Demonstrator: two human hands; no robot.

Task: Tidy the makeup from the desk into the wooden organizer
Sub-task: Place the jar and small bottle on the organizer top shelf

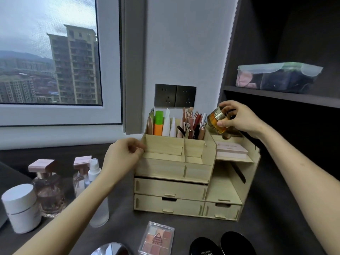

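Observation:
The wooden organizer (185, 188) stands mid-desk, its back slots full of tubes, brushes and pencils. My right hand (239, 116) grips an amber glass jar with a gold band (216, 121), tilted above the organizer's upper right corner. A pink box (230, 147) lies on the right shelf just below it. My left hand (123, 155) touches the organizer's left wall with curled fingers; whether it pinches the wood is unclear. An eyeshadow palette (157, 238) lies on the desk in front.
Left of the organizer stand two pink-capped bottles (47, 184), a spray bottle (93, 168), a frosted bottle (100, 214) and a white jar (21, 207). Two black compacts (220, 244) and a silver lid (112, 249) lie at the front edge. A dark shelf with a plastic box (276, 76) is at right.

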